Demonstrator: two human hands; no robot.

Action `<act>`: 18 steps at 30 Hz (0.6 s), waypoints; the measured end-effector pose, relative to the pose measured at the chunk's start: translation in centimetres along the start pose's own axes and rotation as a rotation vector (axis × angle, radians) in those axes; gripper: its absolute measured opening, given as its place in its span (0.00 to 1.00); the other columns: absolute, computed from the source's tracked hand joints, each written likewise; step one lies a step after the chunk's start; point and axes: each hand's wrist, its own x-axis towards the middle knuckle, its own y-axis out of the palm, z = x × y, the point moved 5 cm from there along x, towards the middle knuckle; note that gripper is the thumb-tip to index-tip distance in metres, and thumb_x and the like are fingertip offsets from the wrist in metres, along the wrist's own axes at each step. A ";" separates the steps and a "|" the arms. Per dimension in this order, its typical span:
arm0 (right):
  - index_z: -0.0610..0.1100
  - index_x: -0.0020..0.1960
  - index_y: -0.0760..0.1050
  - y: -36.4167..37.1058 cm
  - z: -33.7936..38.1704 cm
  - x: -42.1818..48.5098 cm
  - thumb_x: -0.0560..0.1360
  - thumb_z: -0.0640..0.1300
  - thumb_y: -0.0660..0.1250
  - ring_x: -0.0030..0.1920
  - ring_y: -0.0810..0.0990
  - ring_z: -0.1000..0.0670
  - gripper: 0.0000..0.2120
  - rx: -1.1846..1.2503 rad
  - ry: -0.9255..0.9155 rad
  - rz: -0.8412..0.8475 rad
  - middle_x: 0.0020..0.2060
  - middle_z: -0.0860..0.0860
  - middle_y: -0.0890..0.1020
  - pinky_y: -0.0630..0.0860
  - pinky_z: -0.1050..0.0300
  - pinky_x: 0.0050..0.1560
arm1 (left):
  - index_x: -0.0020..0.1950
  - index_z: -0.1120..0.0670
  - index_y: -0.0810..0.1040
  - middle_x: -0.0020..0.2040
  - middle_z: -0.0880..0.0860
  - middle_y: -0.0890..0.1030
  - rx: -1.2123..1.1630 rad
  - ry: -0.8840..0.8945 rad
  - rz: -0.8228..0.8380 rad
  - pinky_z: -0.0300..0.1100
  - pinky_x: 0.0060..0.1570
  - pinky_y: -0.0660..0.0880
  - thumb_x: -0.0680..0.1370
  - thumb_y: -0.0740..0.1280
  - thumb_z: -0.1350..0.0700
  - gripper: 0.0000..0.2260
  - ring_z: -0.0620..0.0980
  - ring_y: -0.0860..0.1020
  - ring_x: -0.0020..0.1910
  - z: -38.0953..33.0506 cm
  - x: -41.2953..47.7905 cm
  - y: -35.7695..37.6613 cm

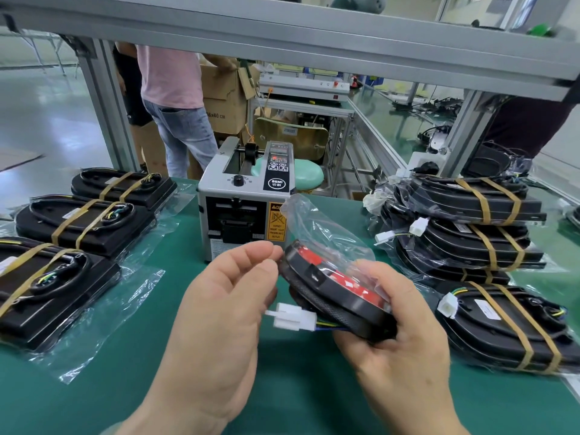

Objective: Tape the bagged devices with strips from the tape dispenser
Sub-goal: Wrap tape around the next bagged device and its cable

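Head camera looks down over a green bench mat [131, 394], and from where I stand both bare hands are raised just above it. The right hand [405, 334] grips a bagged device [332, 277] from below, its fingers wrapped around the near edge. The device is black with a red panel on top, tilted up toward the left, and the clear bag's loose mouth stands up behind it. The left hand [232, 293] is curled, thumb and fingertips brought together right at the device's left edge. I cannot tell whether they pinch the film or anything else. A white connector [293, 317] on coloured wires sticks out between the two hands. The tape dispenser [248, 199] sits on the mat just behind the hands, its outlet facing them. Three taped devices [84, 221] lie in a row on the left, each in its bag with two tan strips across it. A stack of taped devices [470, 215] rises on the right. Beyond the bench frame a person in a pink shirt [171, 76] stands beside a cardboard box [226, 98].
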 end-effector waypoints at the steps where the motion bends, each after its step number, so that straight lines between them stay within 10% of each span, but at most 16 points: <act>1: 0.51 0.62 0.72 -0.1 0.1 0.0 0.65 0.45 0.70 0.55 0.80 0.52 0.25 0.007 -0.001 -0.002 0.55 0.53 0.80 0.72 0.65 0.57 | 0.37 0.45 0.85 0.45 0.51 0.85 0.031 0.032 0.013 0.45 0.54 0.74 0.61 0.74 0.58 0.10 0.50 0.78 0.47 -0.4 -0.1 0.0; 7: 0.47 0.62 0.73 -0.2 0.5 0.1 0.67 0.47 0.70 0.54 0.80 0.49 0.23 0.030 -0.037 -0.033 0.56 0.51 0.80 0.74 0.60 0.55 | 0.41 0.38 0.84 0.32 0.42 0.81 0.498 0.293 0.054 0.24 0.29 0.68 0.67 0.72 0.49 0.07 0.37 0.73 0.27 -3.4 -1.0 -0.1; 14: 0.46 0.62 0.74 -0.1 0.6 0.0 0.68 0.45 0.70 0.55 0.80 0.47 0.22 0.029 -0.073 -0.030 0.58 0.51 0.78 0.76 0.51 0.53 | 0.48 0.31 0.79 0.50 0.35 0.76 0.959 0.411 0.194 0.20 0.44 0.64 0.68 0.63 0.45 0.12 0.33 0.75 0.47 -3.8 -2.1 0.9; 18: 0.44 0.62 0.74 -0.1 0.7 0.1 0.68 0.43 0.71 0.56 0.79 0.48 0.22 0.016 -0.105 -0.037 0.58 0.52 0.78 0.76 0.50 0.54 | 0.47 0.33 0.79 0.51 0.31 0.74 1.003 0.516 0.142 0.17 0.41 0.63 0.73 0.66 0.47 0.08 0.27 0.73 0.38 -4.3 -2.8 1.4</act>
